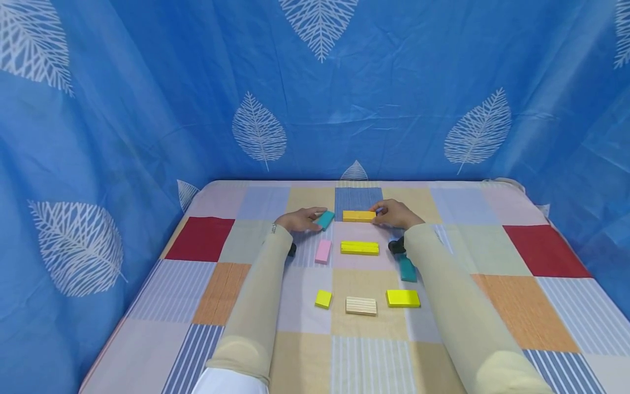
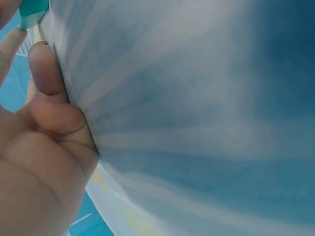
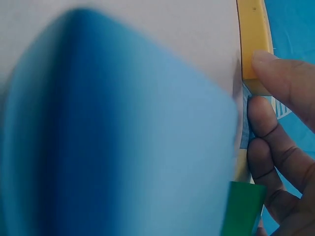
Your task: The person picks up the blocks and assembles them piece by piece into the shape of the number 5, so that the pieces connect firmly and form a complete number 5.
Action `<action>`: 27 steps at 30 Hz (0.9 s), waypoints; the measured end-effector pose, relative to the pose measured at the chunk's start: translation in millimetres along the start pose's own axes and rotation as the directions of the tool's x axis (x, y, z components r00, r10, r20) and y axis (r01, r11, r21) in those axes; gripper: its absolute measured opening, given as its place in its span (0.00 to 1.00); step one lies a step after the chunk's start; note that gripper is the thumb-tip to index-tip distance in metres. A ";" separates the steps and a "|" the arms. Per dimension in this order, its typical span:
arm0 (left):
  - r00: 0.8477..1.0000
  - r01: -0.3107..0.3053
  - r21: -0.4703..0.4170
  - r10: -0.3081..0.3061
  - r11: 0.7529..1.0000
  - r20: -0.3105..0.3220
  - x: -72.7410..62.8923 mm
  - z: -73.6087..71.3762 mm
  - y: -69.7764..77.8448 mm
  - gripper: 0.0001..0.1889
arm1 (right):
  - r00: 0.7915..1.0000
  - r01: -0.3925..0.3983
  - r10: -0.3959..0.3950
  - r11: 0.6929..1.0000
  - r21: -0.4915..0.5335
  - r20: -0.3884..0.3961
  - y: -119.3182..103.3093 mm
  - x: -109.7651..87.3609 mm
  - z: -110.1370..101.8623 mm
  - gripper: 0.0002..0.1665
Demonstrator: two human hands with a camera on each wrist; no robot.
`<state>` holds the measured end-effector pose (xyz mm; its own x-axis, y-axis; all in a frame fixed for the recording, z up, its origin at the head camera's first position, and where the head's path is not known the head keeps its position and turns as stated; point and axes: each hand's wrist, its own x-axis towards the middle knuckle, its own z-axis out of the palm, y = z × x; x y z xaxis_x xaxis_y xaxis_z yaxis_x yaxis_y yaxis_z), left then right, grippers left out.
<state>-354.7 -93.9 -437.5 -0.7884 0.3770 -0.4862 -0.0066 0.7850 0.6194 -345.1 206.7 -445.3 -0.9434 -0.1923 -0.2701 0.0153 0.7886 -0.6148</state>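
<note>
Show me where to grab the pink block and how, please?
Probably pinch the middle of the pink block by its two long sides, coming from above: it lies flat, narrow across, and no other block touches it.

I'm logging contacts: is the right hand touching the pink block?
No, the right hand touches the orange block, while the pink block lies apart on the cloth.

no readable txt tbh. dark marks by the left hand & tiny one on orange block, both illegible imo
</note>
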 end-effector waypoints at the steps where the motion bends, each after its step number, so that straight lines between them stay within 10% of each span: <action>1: 1.000 0.001 0.002 -0.001 1.000 -0.001 0.3 0.3 0.1 0.37 | 1.000 0.001 -0.001 1.000 0.003 0.000 -0.2 -0.9 0.0 0.24; 27: 1.000 -0.010 -0.015 0.011 1.000 0.007 1.2 -0.7 0.3 0.37 | 0.999 0.032 -0.032 0.994 0.104 -0.005 8.4 -4.7 -2.2 0.28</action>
<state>-356.1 -93.6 -437.5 -0.7839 0.3888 -0.4841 -0.0076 0.7736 0.6337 -341.3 215.5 -447.5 -0.9451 -0.2142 -0.2469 0.0195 0.7170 -0.6968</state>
